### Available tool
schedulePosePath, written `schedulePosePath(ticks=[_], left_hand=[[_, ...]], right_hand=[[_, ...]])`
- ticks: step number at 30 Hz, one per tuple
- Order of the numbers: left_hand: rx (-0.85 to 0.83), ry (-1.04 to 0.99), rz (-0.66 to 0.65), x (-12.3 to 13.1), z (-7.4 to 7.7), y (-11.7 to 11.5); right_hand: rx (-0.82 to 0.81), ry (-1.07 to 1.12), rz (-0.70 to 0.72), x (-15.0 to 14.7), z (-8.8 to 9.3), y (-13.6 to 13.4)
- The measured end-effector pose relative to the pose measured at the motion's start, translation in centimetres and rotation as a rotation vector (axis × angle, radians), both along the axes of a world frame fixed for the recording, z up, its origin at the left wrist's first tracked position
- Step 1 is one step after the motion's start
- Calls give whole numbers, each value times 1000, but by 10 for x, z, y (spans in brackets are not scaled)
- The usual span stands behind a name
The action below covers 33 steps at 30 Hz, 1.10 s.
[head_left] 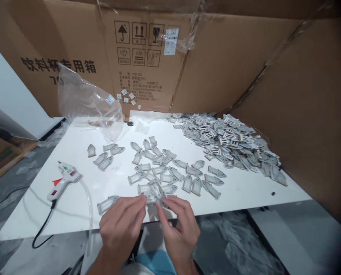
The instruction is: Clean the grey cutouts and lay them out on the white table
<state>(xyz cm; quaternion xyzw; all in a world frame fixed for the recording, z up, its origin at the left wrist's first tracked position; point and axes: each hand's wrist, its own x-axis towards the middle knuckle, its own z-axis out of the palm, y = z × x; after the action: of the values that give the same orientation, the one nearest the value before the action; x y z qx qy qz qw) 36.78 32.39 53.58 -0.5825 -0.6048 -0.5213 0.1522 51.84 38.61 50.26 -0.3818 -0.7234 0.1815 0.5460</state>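
Both my hands are at the front edge of the white table, close to each other. My right hand pinches a small grey pointed piece, tilted up between thumb and fingers. Beside it, my left hand has its fingertips pressed together near the same piece; whether anything is between them is hidden. Several similar grey pieces, flat with a pointed end and a small hole, lie loosely around, such as one piece just beyond my hands. Another piece lies partly behind my left hand.
A white glue gun with a clear glue stick and black cord lies at left. Behind it sits a crumpled clear plastic bag. A large heap of grey pieces covers the back right. Cardboard walls enclose the back and right.
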Motion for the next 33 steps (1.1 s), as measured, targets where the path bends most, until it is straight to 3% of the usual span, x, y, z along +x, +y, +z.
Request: schedulePosePath(ticks=[4, 10, 17, 22, 30, 33], left_hand=[[-32, 161, 13, 3, -5, -4], [4, 202, -32, 4, -5, -6], [-121, 208, -9, 8, -9, 0], [-162, 217, -57, 7, -20, 2], [-289, 255, -223, -6, -24, -8], [-301, 241, -255, -8, -26, -8]], right_hand=[[-45, 66, 98, -1, -10, -12], [-185, 172, 178, 0, -22, -15], [-369, 261, 250, 1, -27, -17], [-452, 338, 275, 1, -27, -15], [-713, 580, 315, 2, -15, -10], [-768, 633, 271, -5, -14, -9]])
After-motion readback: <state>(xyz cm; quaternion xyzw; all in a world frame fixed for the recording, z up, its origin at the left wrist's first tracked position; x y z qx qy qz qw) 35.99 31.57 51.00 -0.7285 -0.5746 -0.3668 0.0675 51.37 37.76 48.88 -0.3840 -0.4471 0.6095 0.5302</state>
